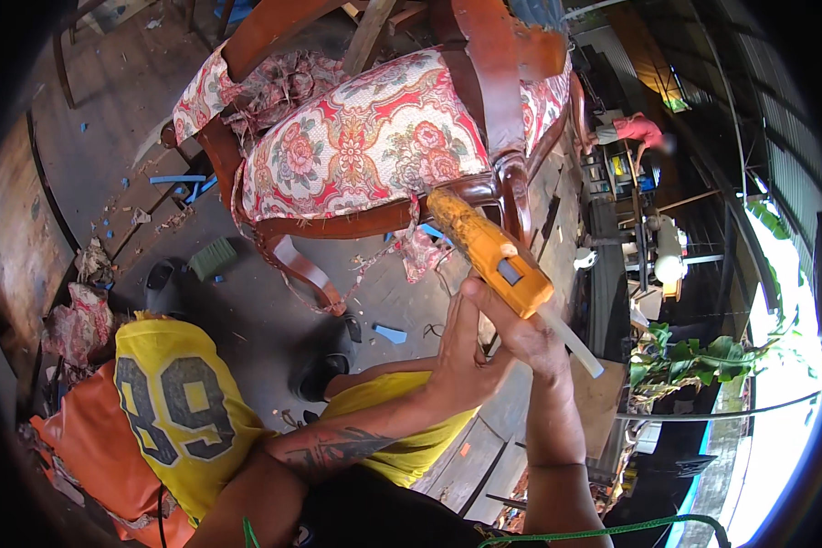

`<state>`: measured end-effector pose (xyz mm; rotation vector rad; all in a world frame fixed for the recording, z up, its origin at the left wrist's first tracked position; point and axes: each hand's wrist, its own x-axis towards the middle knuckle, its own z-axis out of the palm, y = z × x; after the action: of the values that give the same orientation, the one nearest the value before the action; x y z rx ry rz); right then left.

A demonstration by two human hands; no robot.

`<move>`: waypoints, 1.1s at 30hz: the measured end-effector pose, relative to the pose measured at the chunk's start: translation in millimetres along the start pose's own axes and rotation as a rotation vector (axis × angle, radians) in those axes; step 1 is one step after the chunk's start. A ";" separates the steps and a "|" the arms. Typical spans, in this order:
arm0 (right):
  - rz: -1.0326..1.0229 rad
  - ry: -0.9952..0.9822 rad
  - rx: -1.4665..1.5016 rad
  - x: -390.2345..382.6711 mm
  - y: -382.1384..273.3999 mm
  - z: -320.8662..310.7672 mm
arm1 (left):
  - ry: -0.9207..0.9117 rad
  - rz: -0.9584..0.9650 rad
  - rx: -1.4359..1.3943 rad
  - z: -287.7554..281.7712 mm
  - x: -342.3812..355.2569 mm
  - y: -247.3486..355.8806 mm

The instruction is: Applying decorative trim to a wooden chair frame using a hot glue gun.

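- I am holding an orange glue gun [489, 251] up in front of me, its nozzle pointing at the lower wooden rail of the chair [374, 137], close to the carved leg [513, 196].
- A pale glue stick [571, 340] is sticking out of the back of the gun, toward me.
- My right hand [525, 333] is closing around the gun's grip from below, fingers wrapped tight on it.
- My left hand [461, 352] is resting against the right one with fingers stretched flat and upward, gripping nothing that I can see.
- The chair is lying tipped, its floral seat fabric hanging loose and frayed along the rail, so the edge is looking unfinished; I am judging that the gluing there is mostly left to do.
- Scraps of cloth and blue bits are lying on the grey floor [247, 310] under it.
- Further off, another person in a red top [639, 130] is bending over a bench.
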<state>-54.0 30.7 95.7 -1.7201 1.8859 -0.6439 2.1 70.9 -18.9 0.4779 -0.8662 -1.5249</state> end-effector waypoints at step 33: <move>0.339 -0.088 0.980 27.3 14.2 45.1 | -0.264 -0.008 0.807 -86.2 8.3 90.3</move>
<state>-37.5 4.3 50.9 -0.7666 1.3605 -1.0804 123.6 45.4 -3.8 0.8651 -1.6965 -1.2104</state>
